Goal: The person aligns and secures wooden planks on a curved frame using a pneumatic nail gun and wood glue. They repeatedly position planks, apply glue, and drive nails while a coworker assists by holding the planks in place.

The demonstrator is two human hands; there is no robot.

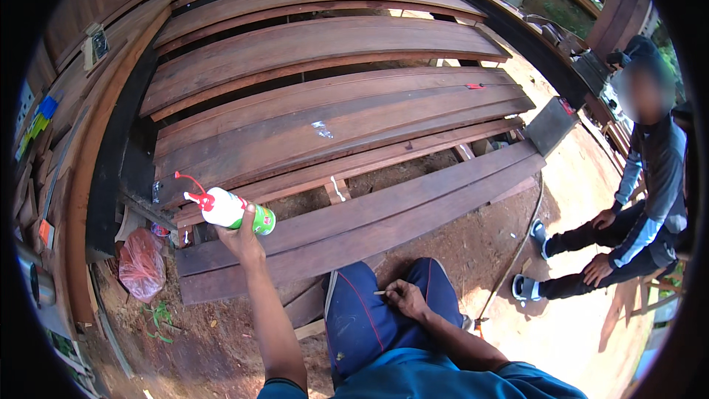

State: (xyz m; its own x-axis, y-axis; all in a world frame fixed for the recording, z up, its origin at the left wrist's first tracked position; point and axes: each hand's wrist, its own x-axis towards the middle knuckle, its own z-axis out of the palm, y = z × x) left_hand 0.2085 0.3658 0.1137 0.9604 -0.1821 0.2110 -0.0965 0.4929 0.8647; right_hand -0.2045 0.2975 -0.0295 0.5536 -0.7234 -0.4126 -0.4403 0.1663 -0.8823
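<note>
My left hand [245,242] is wrapped round a white and green glue bottle [223,208]. The bottle lies tilted over the left end of the lowest wooden step, its red nozzle to the left and the red cap dangling on a thin strap. Close to my lap, above my right thigh, my right hand [408,298] pinches a short thin stick [379,292]. In front of me are several dark brown wooden steps [413,199]. A white smear [337,189] marks a wooden support between two steps, and shiny whitish spots [322,129] are on a plank farther up.
A seated person [653,185] is at the right, hands on their knees. A pink plastic bag [142,264] lies on the soil at the left. A small red item [475,86] rests on an upper step. A dark stringer [103,199] borders the stairs' left side.
</note>
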